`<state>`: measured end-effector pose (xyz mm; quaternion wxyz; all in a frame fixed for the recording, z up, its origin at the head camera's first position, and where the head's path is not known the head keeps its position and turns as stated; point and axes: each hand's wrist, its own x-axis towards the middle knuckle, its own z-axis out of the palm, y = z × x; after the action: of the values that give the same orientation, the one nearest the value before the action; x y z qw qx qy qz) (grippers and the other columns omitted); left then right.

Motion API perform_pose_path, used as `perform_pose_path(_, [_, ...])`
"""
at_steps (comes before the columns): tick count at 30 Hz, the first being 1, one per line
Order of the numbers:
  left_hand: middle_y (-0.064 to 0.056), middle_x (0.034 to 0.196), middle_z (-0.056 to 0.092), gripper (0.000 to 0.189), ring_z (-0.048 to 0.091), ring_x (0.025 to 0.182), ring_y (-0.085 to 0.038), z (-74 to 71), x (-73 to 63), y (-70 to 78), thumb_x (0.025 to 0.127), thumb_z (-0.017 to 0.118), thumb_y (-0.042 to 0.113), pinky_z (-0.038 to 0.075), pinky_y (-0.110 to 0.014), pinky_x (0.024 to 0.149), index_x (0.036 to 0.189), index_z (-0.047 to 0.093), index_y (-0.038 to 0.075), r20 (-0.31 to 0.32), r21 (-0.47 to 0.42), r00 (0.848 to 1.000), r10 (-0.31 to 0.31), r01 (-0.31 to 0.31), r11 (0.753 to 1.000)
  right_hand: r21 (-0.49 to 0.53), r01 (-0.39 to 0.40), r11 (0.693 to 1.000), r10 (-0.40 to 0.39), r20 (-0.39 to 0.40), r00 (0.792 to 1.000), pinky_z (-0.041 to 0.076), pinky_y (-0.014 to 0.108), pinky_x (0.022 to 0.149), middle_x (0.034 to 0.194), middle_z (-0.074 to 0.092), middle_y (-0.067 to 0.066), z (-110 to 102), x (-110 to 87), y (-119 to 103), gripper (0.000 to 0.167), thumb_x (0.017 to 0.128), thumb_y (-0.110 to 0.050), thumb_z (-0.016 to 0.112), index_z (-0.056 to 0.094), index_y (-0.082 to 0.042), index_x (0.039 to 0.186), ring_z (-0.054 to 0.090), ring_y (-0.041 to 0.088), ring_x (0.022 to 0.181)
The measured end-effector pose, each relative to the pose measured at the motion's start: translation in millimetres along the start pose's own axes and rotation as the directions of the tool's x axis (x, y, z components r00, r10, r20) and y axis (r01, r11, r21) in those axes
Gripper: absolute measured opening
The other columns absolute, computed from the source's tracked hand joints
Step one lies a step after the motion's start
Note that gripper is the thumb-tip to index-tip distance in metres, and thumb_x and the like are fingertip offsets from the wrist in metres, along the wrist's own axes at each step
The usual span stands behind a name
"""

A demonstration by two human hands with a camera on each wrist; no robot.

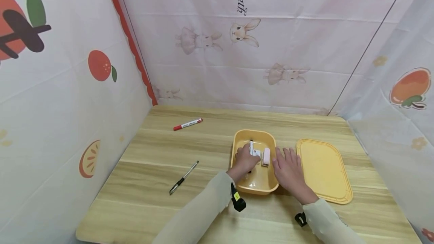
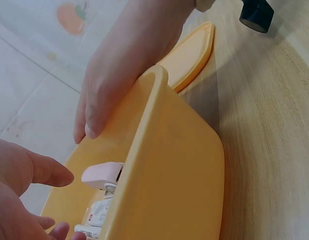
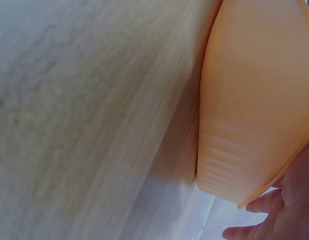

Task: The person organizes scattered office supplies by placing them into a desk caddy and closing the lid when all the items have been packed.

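A yellow plastic box (image 1: pixel 259 182) stands on the table, without its lid. Inside lie a white marker with a black end (image 1: pixel 251 147), a small white labelled packet (image 2: pixel 98 212) and a pink-and-white stapler-like item (image 1: pixel 266 156). My left hand (image 1: pixel 245 162) reaches in over the box's left half, close to the marker. In the left wrist view its thumb and fingers (image 2: pixel 52 172) stand apart with nothing between them. My right hand (image 1: pixel 289 169) rests along the right rim, fingers extended; the right wrist view shows its fingers (image 3: pixel 267 202) beside the box's outer wall.
To the right lies the flat yellow lid (image 1: pixel 325 168). A red-and-white marker (image 1: pixel 188 124) is at the back left of the wooden table (image 1: pixel 142 206), and a black-gripped pen (image 1: pixel 183 178) lies left of the box. Printed curtains (image 1: pixel 217 59) surround the table's back and sides.
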<state>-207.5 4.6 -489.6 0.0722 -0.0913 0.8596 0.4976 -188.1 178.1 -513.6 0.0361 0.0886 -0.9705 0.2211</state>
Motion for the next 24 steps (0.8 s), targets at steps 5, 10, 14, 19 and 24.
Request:
perform_pose_path(5, [-0.017,0.143,0.049,0.072,0.051,0.126,-0.033,-4.7,-1.5,1.5,0.086,0.073,0.021,0.048,-0.048,0.101,0.151,0.044,0.012,0.004,0.031,0.999,0.044,-0.044,0.999,0.007,-0.006,1.0,0.006,0.002,1.0,0.003,0.069,0.118,0.156,0.029,0.032,0.7,-0.3,1.0,0.054,0.109,-0.029,0.036,0.032,-0.003,0.156,0.008,0.05,0.15])
perform_pose_path(10, [-0.015,0.147,0.049,0.07,0.053,0.127,-0.031,-15.7,-4.2,3.4,0.088,0.071,0.021,0.048,-0.048,0.102,0.152,0.044,0.013,0.0,0.12,0.988,0.154,-0.153,0.981,0.013,-0.007,1.0,0.007,0.007,1.0,0.002,0.068,0.118,0.157,0.028,0.033,0.8,0.2,1.4,0.055,0.109,-0.03,0.034,0.032,-0.003,0.156,0.007,0.051,0.15])
perform_pose_path(14, [-0.013,0.15,0.047,0.068,0.047,0.136,-0.031,-24.7,-9.4,1.0,0.091,0.067,0.021,0.04,-0.048,0.112,0.154,0.042,0.016,0.019,0.22,0.968,0.25,-0.248,0.943,0.014,-0.01,1.0,0.01,0.008,1.0,0.002,0.068,0.118,0.157,0.027,0.033,0.4,0.6,1.0,0.055,0.109,-0.03,0.034,0.032,-0.003,0.156,0.007,0.051,0.151])
perform_pose_path(19, [-0.006,0.15,0.046,0.063,0.044,0.135,-0.025,-36.3,-20.6,-7.9,0.095,0.062,0.016,0.041,-0.045,0.111,0.154,0.042,0.022,-0.001,0.287,0.947,0.32,-0.306,0.907,0.008,-0.017,1.0,0.017,0.007,1.0,0.002,0.068,0.118,0.157,0.027,0.032,0.4,0.6,0.8,0.055,0.109,-0.031,0.034,0.031,-0.004,0.157,0.007,0.05,0.151])
perform_pose_path(24, [-0.005,0.149,0.046,0.058,0.044,0.132,-0.024,-56.1,-29.2,-18.5,0.097,0.058,0.009,0.043,-0.043,0.108,0.152,0.044,0.021,-0.039,0.332,0.931,0.364,-0.332,0.883,0.004,-0.015,1.0,0.015,0.004,1.0,0.003,0.068,0.118,0.157,0.028,0.032,1.3,-0.2,1.2,0.055,0.109,-0.032,0.034,0.031,-0.005,0.157,0.008,0.05,0.15])
